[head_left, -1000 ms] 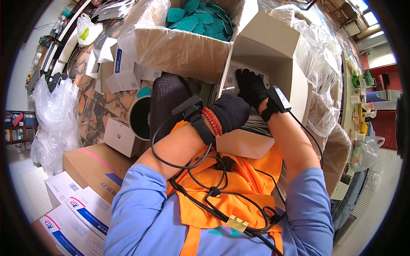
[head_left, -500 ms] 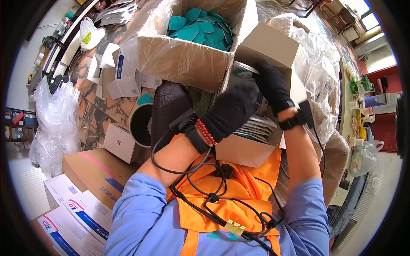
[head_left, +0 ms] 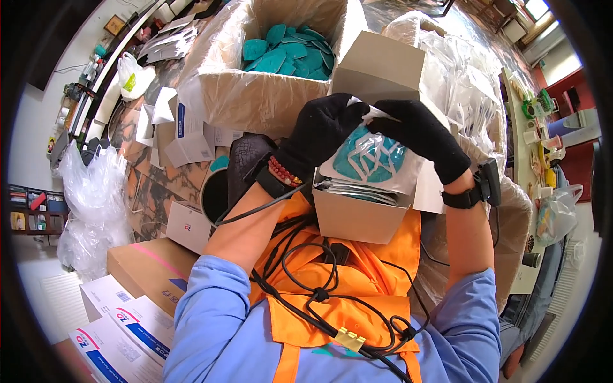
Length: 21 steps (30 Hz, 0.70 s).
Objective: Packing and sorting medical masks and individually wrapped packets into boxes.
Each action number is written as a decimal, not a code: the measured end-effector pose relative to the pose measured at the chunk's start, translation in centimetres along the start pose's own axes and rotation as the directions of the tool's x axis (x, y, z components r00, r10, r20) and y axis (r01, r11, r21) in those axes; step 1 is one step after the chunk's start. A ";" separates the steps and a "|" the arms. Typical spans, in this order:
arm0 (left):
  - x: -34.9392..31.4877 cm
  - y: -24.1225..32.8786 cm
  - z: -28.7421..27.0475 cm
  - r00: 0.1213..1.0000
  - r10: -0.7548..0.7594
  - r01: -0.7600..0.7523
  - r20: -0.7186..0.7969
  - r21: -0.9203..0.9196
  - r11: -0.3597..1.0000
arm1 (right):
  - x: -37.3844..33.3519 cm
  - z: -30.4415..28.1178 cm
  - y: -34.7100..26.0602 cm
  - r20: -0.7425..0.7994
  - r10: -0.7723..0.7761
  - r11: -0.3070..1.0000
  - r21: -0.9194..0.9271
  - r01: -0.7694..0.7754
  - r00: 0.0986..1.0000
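Both my hands wear black gloves. My left hand [head_left: 322,131] pinches the top edge of a clear packet, close to a white strip at its corner. On the other side, my right hand [head_left: 421,135] grips the same edge, its fingers meeting near the left ones. Inside the packet [head_left: 373,156] a teal face mask with white ear loops shows through. It hangs tilted over an open cardboard box [head_left: 364,220] on my lap. Several flat packets [head_left: 357,190] stand in that box, stacked on edge. The box's flap [head_left: 383,60] is raised at the far side.
Ahead, a large lined carton [head_left: 255,96] holds a heap of teal masks [head_left: 294,54]. A plastic-wrapped pile [head_left: 472,83] stands at right. To the left are a bin [head_left: 214,195], a small white box [head_left: 189,226], a brown carton [head_left: 150,268] and flat printed boxes [head_left: 121,345].
My hands have come up out of the box and closer to me. Between them a mask packet is now raised, held by its top edge. The view has shifted slightly.
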State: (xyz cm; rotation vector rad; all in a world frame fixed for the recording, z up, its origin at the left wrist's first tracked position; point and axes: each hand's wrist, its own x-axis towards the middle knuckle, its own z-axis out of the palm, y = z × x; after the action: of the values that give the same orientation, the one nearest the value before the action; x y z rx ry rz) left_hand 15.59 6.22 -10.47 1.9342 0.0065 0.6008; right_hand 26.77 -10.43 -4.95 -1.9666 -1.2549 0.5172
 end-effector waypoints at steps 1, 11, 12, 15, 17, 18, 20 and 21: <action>0.0 0.0 0.2 1.000 0.001 -0.001 0.005 0.002 1.000 | 0.0 0.3 -0.2 0.016 0.004 1.000 0.001 -0.004 1.000; -0.7 0.6 1.6 0.999 -0.007 0.010 -0.037 0.087 0.996 | -0.9 3.2 -0.6 -0.170 -0.141 0.953 -0.289 0.087 0.975; -0.7 0.8 1.6 0.998 0.063 -0.056 -0.032 0.163 0.985 | -1.1 3.3 -0.8 -0.175 -0.176 0.900 -0.428 0.086 0.969; -0.8 1.4 2.0 0.997 -0.031 0.036 -0.073 0.061 0.997 | -1.6 3.4 -1.4 -0.188 -0.245 0.805 -0.586 0.092 0.951; -0.7 0.9 2.2 0.999 -0.026 0.031 -0.040 0.116 0.993 | -1.9 3.6 -1.6 -0.198 -0.280 0.783 -0.613 0.104 0.939; -0.6 0.4 2.2 1.000 -0.020 0.021 -0.005 0.172 0.985 | -2.0 3.7 -1.8 -0.187 -0.287 0.743 -0.663 0.095 0.940; -0.7 -0.4 2.0 0.983 0.181 -0.168 -0.003 0.360 0.918 | -2.0 3.9 -2.0 -0.171 -0.297 0.700 -0.708 0.092 0.939; -0.7 -0.7 2.0 0.926 0.374 -0.341 0.045 0.524 0.780 | -2.0 3.9 -2.0 -0.184 -0.296 0.699 -0.711 0.081 0.937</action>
State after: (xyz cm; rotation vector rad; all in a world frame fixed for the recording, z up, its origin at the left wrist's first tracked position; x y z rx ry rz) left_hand 15.95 4.62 -12.00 2.4761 -0.1825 0.9948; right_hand 22.08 -10.24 -6.03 -2.3491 -1.5798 -0.4254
